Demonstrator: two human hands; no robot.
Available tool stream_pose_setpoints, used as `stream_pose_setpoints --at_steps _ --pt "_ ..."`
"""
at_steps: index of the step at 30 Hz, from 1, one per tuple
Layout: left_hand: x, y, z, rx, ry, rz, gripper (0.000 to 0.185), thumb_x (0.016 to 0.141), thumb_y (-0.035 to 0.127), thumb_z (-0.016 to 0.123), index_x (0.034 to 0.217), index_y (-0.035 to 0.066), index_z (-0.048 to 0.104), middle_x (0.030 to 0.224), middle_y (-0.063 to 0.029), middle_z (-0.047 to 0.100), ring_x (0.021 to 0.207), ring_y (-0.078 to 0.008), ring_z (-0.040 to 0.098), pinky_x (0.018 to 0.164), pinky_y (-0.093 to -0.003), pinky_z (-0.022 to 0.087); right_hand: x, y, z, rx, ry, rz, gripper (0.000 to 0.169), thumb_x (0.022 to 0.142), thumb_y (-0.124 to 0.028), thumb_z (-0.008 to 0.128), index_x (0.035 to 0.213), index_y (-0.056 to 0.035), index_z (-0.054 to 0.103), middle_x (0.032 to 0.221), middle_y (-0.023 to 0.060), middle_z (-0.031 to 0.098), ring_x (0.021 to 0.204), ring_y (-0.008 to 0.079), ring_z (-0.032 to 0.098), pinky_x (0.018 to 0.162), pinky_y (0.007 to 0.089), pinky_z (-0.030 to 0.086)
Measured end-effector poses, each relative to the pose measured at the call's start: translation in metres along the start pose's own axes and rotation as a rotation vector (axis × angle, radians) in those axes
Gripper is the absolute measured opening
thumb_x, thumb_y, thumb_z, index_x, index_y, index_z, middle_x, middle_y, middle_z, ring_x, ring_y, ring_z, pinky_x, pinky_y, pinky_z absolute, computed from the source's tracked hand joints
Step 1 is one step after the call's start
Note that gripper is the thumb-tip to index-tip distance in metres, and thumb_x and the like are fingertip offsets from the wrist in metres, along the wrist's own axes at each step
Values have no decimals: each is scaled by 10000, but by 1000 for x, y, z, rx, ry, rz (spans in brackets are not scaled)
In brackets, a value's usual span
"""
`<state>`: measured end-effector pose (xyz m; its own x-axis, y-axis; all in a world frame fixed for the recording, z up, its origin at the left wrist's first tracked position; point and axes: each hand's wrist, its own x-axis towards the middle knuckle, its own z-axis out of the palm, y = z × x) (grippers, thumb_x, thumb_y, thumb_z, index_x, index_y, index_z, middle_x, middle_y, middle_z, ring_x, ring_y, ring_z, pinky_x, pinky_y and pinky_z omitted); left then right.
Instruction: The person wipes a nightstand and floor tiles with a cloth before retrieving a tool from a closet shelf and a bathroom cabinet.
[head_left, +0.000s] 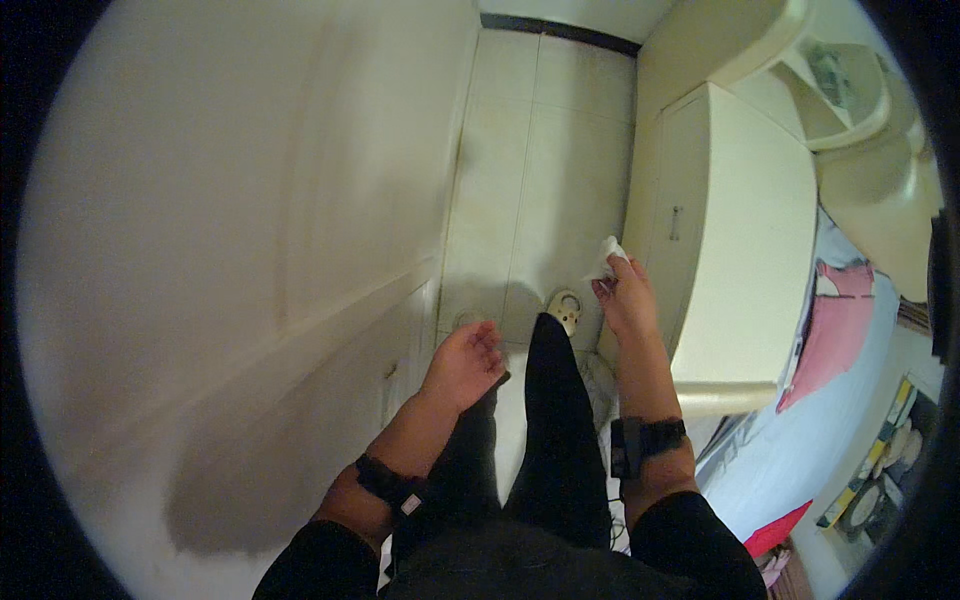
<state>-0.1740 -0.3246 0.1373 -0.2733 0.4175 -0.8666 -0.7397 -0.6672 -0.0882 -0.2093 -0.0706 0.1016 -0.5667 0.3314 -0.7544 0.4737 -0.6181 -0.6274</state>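
Note:
My right hand (626, 292) holds a crumpled white tissue or cloth (611, 251) between thumb and fingers, above the tiled floor and close to the front of a cream cabinet (757, 240). My left hand (469, 360) hangs near the wall with its fingers loosely curled, and nothing shows in it. Both forearms bear black straps. Below, between my hands, a light clog with holes (566, 311) shows on one foot.
A pale wall (225, 187) runs along the left. Tiled floor (570, 150) stretches ahead to a dark strip (555, 31). Rounded shelves (862, 112) stand at upper right; beyond the cabinet, pink cloth (832, 330) lies on a light-blue surface (787, 450).

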Motion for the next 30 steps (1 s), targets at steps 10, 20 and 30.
stream_pose_setpoints --at_steps 10,20,30 --pt "246 12 -35 -104 24 -68 197 799 278 570 878 98 583 822 -22 600 663 -163 520 640 -300 421 318 121 -25 -1217 68 -401 328 722 -240 640 971 -36 577 924 112 577 832 232 580 691 333 480" --pt "289 71 7 159 6 178 217 835 301 525 908 102 573 801 -23 589 673 -176 525 644 -325 438 408 188 -25 -1525 -120 -631 227 733 -233 615 914 -99 580 939 118 564 894 298 555 757 387 470" --pt "282 76 10 163 21 212 219 827 301 538 900 95 544 814 -29 557 686 -176 495 663 -319 421 409 179 -10 -1842 -156 -731 112 782 -146 528 877 -91 548 918 104 558 881 293 559 726 396 497"
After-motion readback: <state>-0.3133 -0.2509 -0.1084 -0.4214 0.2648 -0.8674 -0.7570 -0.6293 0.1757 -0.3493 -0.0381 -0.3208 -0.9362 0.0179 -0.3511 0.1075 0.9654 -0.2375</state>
